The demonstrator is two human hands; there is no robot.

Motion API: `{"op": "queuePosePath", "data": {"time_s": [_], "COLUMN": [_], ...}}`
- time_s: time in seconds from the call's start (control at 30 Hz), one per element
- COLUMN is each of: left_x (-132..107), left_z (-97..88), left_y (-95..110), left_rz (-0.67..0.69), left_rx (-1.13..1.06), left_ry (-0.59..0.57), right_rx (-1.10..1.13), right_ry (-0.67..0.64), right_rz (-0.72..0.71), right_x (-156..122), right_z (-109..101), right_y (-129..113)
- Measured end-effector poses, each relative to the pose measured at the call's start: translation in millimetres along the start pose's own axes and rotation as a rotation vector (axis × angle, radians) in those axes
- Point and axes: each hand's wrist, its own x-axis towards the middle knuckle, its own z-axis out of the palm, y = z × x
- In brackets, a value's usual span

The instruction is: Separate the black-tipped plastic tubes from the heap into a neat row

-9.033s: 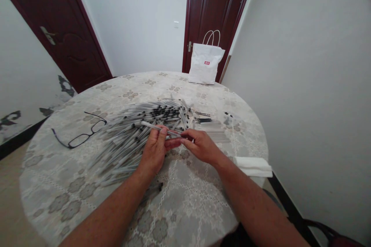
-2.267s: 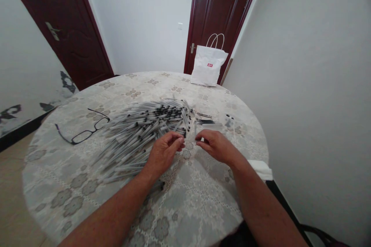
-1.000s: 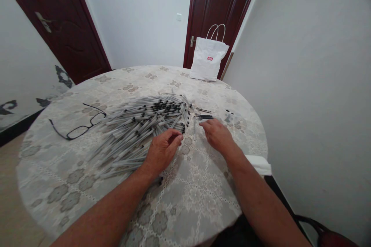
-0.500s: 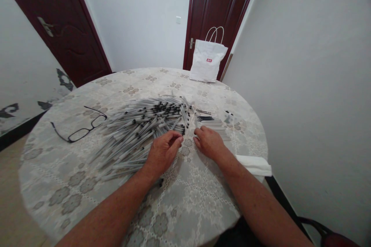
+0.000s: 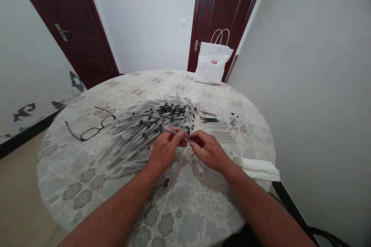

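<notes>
My left hand (image 5: 165, 146) is closed on a slim translucent pen (image 5: 169, 129), which slants from upper left down to my right hand. My right hand (image 5: 208, 147) pinches the pen's near right end with thumb and fingers; the tip itself is hidden by the fingers. Beside and beyond my left hand spreads a large pile of similar pens (image 5: 130, 133) with black ends. Just past my right hand lie a row of clear tubes (image 5: 222, 132) and a small bunch of thin black sticks (image 5: 210, 120).
A round table (image 5: 203, 208) bears a patterned cloth. Eyeglasses (image 5: 91, 133) rest at the left. A white paper bag (image 5: 213, 63) stands at the back. Small black pieces (image 5: 234, 115) and a folded white cloth or paper (image 5: 260, 170) lie at the right.
My hands were apart; they have come together, and a pen is now held between them. The view has shifted slightly, so the table sits further right.
</notes>
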Motion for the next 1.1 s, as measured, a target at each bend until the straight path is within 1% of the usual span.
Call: {"op": "queuePosePath", "data": {"time_s": [0.1,0.17,0.3,0.37,0.43,0.5,0.57,0.63,0.7,0.77,0.9,0.93,1.07,1.1], "left_x": [0,-1,-1,-1,-1,-2,-4,-5,-5,-4,-3,-3,-3,-3], "left_z": [0.2,0.5,1.1,1.6,2.4,3.0,3.1,2.7,2.4,2.5,3.1,3.0,1.9,1.8], "left_y": [3,4,2,-1,-4,-7,-9,-10,-8,-6,-4,-4,-6,-7], "left_rz": [0.012,0.027,0.048,0.036,0.026,0.028,0.050,0.078,0.089,0.066,0.030,0.034,0.074,0.072], "left_rx": [-0.008,-0.007,0.010,-0.024,-0.088,-0.122,-0.078,0.007,0.047,0.014,-0.059,-0.048,0.057,0.053], "left_ry": [0.025,0.016,-0.002,-0.010,-0.014,-0.006,0.024,0.067,0.087,0.070,0.030,0.033,0.059,0.060], "right_rx": [-0.022,0.020,0.289,0.433,0.538,0.589,0.564,0.469,0.381,0.395,0.557,0.549,0.388,0.386], "right_ry": [0.020,0.010,-0.066,-0.105,-0.128,-0.138,-0.125,-0.091,-0.056,-0.056,-0.106,-0.105,-0.057,-0.053], "right_rz": [0.010,0.039,0.183,0.236,0.259,0.260,0.244,0.214,0.182,0.178,0.223,0.219,0.176,0.177], "right_x": [1,1,1,2,2,2,2,2,2,2,3,3,4,4], "right_z": [0,0,3,5,6,6,6,5,6,6,7,6,5,5], "right_y": [0,3,9,12,14,15,13,10,10,11,16,16,12,12]}}
